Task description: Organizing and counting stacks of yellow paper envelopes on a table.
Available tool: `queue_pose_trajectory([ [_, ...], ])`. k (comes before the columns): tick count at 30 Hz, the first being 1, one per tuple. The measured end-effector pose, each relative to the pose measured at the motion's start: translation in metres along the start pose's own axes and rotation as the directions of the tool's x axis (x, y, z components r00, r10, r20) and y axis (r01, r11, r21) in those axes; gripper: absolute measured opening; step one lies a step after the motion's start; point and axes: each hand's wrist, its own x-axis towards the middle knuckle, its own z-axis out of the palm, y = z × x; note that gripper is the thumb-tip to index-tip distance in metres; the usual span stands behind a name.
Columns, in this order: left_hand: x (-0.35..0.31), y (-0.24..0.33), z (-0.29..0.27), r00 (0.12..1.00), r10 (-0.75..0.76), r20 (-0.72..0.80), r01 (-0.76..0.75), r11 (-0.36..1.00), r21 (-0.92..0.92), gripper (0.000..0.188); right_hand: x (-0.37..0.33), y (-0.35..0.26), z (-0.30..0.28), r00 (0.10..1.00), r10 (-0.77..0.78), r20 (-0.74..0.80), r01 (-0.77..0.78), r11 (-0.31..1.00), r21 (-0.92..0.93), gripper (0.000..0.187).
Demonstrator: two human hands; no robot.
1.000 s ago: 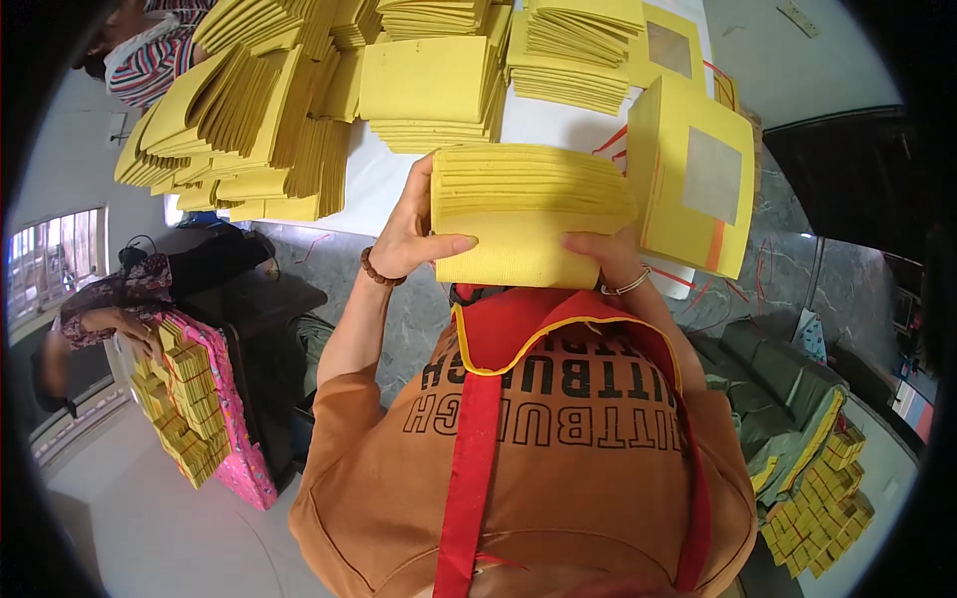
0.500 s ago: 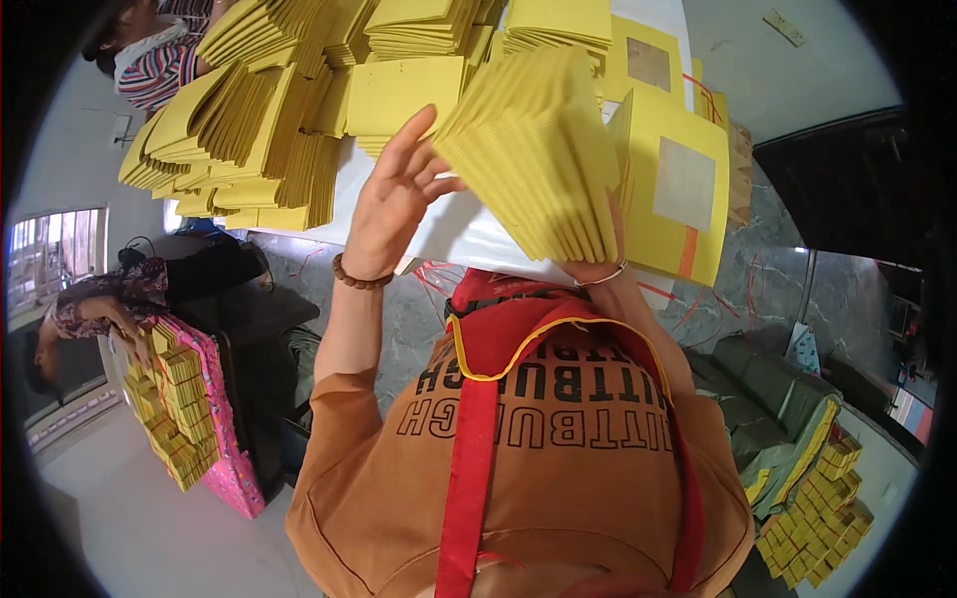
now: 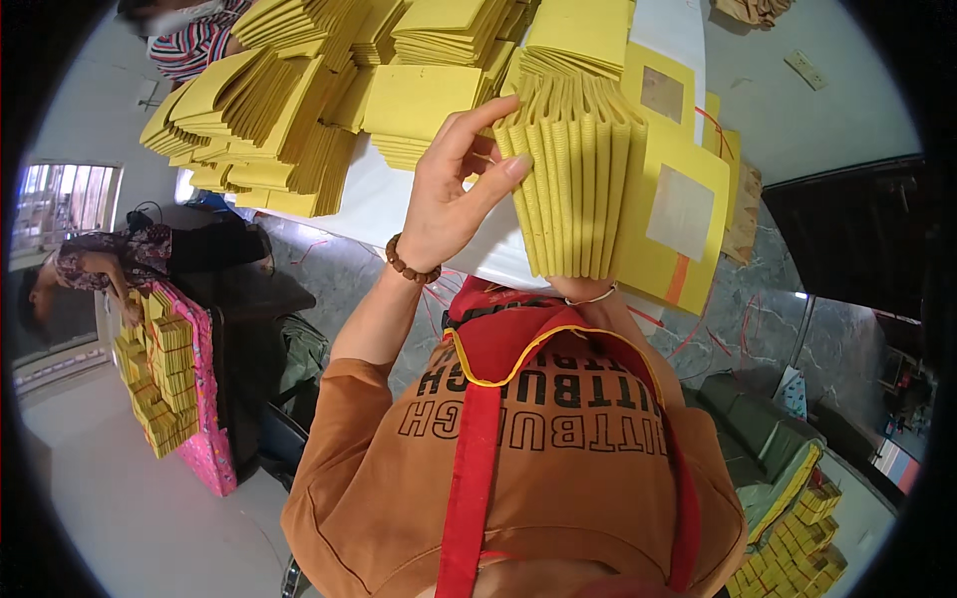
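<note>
A thick bundle of folded yellow paper sheets (image 3: 573, 189) stands upright over the near edge of the table, folds fanned toward the top. My left hand (image 3: 454, 194), with a brown bead bracelet on its wrist, has its thumb and forefinger on the bundle's upper left side. My right hand (image 3: 581, 287) supports the bundle from behind and below; its fingers are hidden, and only the heel of the hand and a thin bracelet show. Beside the bundle on the right lies a flat yellow sheet (image 3: 698, 164) with a pale square and an orange strip.
Stacks of folded yellow sheets (image 3: 289, 130) crowd the white table (image 3: 384, 204) at far left. A person in a striped top (image 3: 194, 50) is beyond them. Another person (image 3: 110, 264) bends over yellow bundles (image 3: 164, 379) on a pink-covered table (image 3: 214, 439). More bundles (image 3: 797, 538) are piled lower right.
The bundle has turned from tilted to upright. My left hand, open and apart before, has moved right and closed onto its left side. My right hand stays behind it.
</note>
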Motion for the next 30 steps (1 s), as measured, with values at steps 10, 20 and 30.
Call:
queue_pose_trajectory([
  [10, -0.001, -0.007, 0.010, 0.997, 0.061, -0.042, -0.055, 0.991, 0.119, 0.043, 0.001, 0.004, -0.001, 0.971, 0.079, 0.226, -0.240, 0.266, 0.934, 0.040],
  [20, 0.001, 0.003, 0.018, 0.941, 0.325, -0.089, -0.253, 0.857, 0.449, 0.030, 0.003, 0.000, 0.004, 0.986, 0.079, 0.150, -0.134, -0.175, 0.975, 0.044],
  [30, 0.003, 0.003, 0.024, 0.878, 0.456, -0.144, -0.328, 0.793, 0.513, 0.024, -0.002, 0.006, 0.015, 0.981, 0.192, 0.020, -0.137, 0.619, 0.773, 0.046],
])
